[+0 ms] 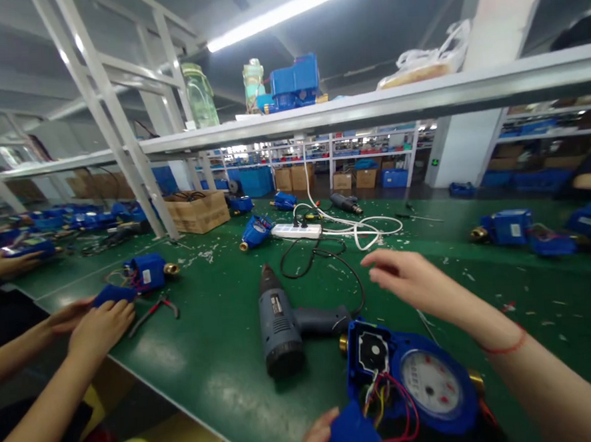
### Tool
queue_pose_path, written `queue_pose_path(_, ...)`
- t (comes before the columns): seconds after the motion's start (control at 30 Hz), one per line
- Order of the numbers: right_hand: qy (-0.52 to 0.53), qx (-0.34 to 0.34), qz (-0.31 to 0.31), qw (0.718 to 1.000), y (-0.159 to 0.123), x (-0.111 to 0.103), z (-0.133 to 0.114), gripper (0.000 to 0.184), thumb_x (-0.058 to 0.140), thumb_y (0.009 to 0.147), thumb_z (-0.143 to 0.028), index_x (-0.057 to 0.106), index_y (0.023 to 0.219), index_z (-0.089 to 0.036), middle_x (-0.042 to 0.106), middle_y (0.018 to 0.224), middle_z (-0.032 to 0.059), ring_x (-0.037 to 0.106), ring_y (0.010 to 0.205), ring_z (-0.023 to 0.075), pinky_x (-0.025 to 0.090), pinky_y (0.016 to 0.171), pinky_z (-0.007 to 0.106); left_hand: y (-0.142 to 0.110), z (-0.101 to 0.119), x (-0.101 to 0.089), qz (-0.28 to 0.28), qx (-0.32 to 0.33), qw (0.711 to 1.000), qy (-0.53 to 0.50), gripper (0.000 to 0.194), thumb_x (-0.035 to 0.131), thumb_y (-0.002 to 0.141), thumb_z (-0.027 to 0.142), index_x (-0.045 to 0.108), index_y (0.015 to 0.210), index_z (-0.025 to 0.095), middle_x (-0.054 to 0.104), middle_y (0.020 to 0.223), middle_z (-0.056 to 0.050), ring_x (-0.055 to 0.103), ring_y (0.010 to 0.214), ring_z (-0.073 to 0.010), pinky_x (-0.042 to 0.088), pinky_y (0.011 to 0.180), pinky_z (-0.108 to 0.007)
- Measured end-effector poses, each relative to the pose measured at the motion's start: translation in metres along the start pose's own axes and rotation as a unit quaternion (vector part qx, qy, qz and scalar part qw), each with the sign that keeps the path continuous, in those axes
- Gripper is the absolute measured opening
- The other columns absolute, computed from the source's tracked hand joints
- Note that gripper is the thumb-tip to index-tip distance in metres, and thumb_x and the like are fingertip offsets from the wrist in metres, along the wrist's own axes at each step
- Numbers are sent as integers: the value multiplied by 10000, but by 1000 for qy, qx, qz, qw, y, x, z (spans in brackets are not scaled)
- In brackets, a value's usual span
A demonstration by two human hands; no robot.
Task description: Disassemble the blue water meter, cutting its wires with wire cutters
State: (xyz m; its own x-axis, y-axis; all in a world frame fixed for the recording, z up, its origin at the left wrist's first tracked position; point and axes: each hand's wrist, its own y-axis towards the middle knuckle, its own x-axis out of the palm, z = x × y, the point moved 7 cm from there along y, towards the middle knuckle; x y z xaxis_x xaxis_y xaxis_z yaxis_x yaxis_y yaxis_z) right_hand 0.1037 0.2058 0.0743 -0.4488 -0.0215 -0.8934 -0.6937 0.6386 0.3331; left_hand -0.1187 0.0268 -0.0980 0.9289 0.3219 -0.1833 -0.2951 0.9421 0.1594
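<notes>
Water meter (433,389) lies on the green bench (204,366), lower right of centre in head view, dial up, brass ends at both sides, its square compartment open.

Left to right from my end:

Far left, another person's hand (15,263) is at a blue device by the bench edge. Next to that, a co-worker's two hands (100,326) are on a blue lid (114,295), just beside a blue unit (147,273) with a brass end. Red-handled pliers (155,312) lie open near them. Behind: cardboard box (197,212) with dark items inside.

Centre: small blue meter (256,232) beside the white power strip (297,231). Heat gun (281,328) lies flat, nozzle away from me, handle pointing right, its end close to the meter. Black cord loops behind it. A second heat gun (345,203) sits further back, near the white cable (358,227).

My left hand (317,438) is at the bottom edge, partly cut off, fingers closed on a blue cover (353,432) just left of the dial. Red and yellow wires (404,408) run from the open compartment down by the cover.

My right hand (398,276) is empty, open, fingers loosely bent, over the bench beyond the meter. Red string (508,348) on that wrist.

Far right: more blue units (512,228) with brass fittings.
</notes>
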Motion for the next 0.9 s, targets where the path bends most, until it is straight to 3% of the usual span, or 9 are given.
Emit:
queue_pose_path(0.1, -36, -58, -105, 992, 25, 30, -29, 208, 498, 968, -210, 698, 920, -184, 711, 888, 34, 657, 852, 161, 474, 833, 319, 24, 15, -37, 14, 7, 1000, -13, 340, 627, 904, 401, 602, 1220, 277, 631, 1257, -100, 615, 1081, -265, 588, 807, -464)
queue_pose_path(0.13, -50, -81, -137, 986, 33, 41, -39, 210, 505, 955, -196, 706, 897, -188, 719, 897, 38, 659, 880, 175, 448, 883, 344, 35, 23, -60, 29, 11, 999, -13, 337, 621, 910, 396, 600, 1225, 277, 631, 1261, -100, 621, 1072, -258, 586, 816, -460)
queue_pose_path(0.17, -68, -99, -167, 979, 42, 52, -48, 202, 514, 943, -185, 709, 891, -184, 724, 901, 46, 661, 891, 191, 428, 912, 372, 47, 33, -86, 46, 20, 999, -13, 380, 619, 925, 354, 571, 1257, 176, 617, 1263, -107, 641, 1059, -241, 564, 855, -464)
queue_pose_path(0.3, -142, -134, -297, 935, 65, 102, -63, 188, 647, 863, -224, 696, 1032, -158, 718, 1017, 98, 652, 998, 267, 433, 922, 455, 90, 65, -189, 127, 46, 991, -23, 307, 648, 874, 431, 622, 1145, 287, 691, 1159, -73, 663, 1116, -268, 608, 751, -399)
queue_pose_path(0.4, -196, -127, -375, 897, 74, 137, -60, 430, 753, 797, -332, 633, 1166, -144, 685, 1087, 101, 628, 1047, 279, 424, 974, 523, 110, 62, -235, 163, 48, 985, -39, 334, 642, 822, 472, 611, 1107, 300, 704, 1067, -30, 649, 1193, -266, 608, 683, -345)
queue_pose_path(0.5, -217, -115, -408, 880, 78, 164, -57, 494, 699, 855, -420, 572, 1244, -143, 659, 1103, 95, 628, 1026, 255, 434, 987, 525, 118, 46, -257, 183, 41, 981, -52, 357, 630, 786, 489, 609, 1088, 300, 701, 1046, -22, 628, 1229, -252, 613, 685, -322)
queue_pose_path(0.63, -205, -99, -392, 892, 76, 182, -52, 461, 632, 914, -427, 539, 1269, -148, 633, 1131, 92, 634, 970, 214, 527, 869, 424, 116, 32, -268, 195, 37, 978, -62, 336, 626, 783, 463, 611, 1089, 322, 697, 1095, -28, 589, 1278, -240, 614, 740, -334)
queue_pose_path(0.77, -220, -98, -326, 914, 83, 182, -45, 380, 614, 932, -381, 559, 1227, -148, 629, 1105, 78, 631, 934, 192, 543, 808, 374, 116, 28, -273, 198, 41, 977, -72, 370, 618, 781, 468, 610, 1120, 319, 694, 1101, -40, 532, 1336, -252, 599, 797, -365)
queue_pose_path(0.9, -264, -125, -238, 926, 101, 166, -52, 277, 569, 963, -346, 597, 1146, -140, 636, 1059, 70, 622, 969, 206, 513, 881, 428, 113, 25, -272, 197, 34, 976, -84, 374, 607, 790, 473, 619, 1133, 327, 700, 1080, -43, 530, 1339, -247, 591, 817, -370)
